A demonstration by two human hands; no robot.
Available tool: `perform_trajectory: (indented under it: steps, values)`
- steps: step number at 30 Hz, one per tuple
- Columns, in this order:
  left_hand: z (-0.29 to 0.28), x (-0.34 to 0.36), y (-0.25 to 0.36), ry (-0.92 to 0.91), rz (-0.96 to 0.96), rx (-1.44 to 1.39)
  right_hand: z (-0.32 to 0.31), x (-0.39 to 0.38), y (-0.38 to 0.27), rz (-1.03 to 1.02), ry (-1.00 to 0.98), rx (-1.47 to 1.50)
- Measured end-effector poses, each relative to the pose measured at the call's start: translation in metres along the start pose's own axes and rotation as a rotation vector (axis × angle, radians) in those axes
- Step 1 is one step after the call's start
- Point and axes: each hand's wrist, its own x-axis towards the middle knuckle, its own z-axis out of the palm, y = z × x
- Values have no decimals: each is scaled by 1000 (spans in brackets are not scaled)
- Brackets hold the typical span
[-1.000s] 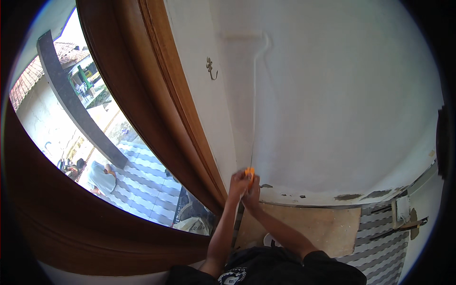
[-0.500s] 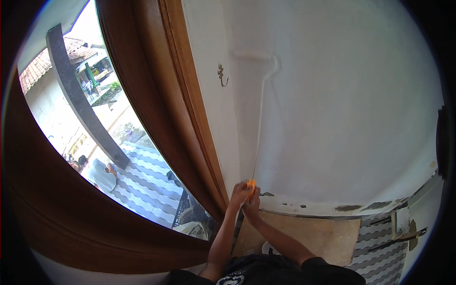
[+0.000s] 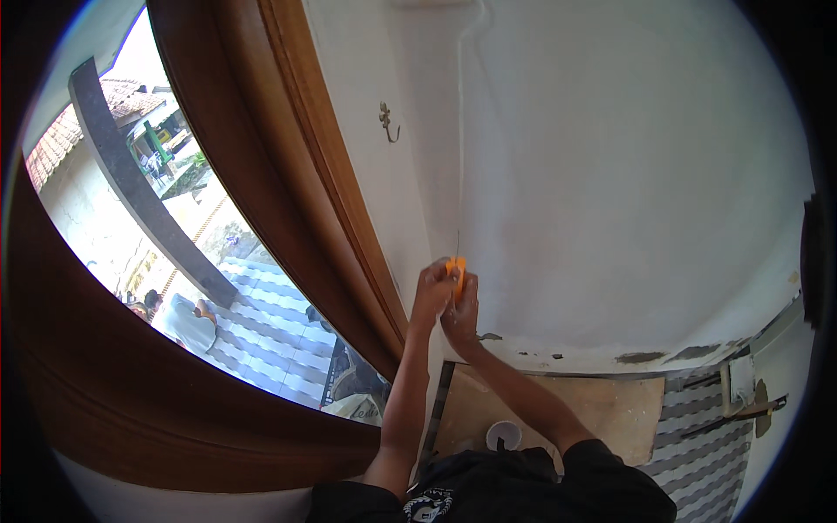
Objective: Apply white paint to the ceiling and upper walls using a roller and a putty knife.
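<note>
Both hands are closed round the orange handle of a paint roller (image 3: 459, 271). My left hand (image 3: 434, 292) wraps it from the left, and my right hand (image 3: 461, 310) grips it on the right. From the handle a long thin rod runs up the white wall (image 3: 610, 192), bending near the top of the view. The white roller head (image 3: 433, 2) shows only in part at the upper edge and lies at the wall close to its left corner. Both forearms reach up from the lower edge.
A brown wooden frame (image 3: 253, 174) curves along the left, with a metal hook (image 3: 387, 122) beside it. Beyond the opening a person (image 3: 187, 324) sits on the tiled floor. A board (image 3: 602, 405) lies below, holding a white container (image 3: 504, 434). Tools (image 3: 739, 397) are at right.
Both hands have moved up along the wall with the paint roller, and the roller head has risen to the picture's upper edge. More of the white container below shows now.
</note>
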Motion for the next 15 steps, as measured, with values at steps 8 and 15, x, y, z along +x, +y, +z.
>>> perform_trajectory:
  steps: [8,15]
  values:
    - [35,-58,-105,46,-125,16,-52,-83,74,186,-35,-83]
    - [94,-202,-223,-112,-348,-64,-186,-210,106,340,-162,-343]
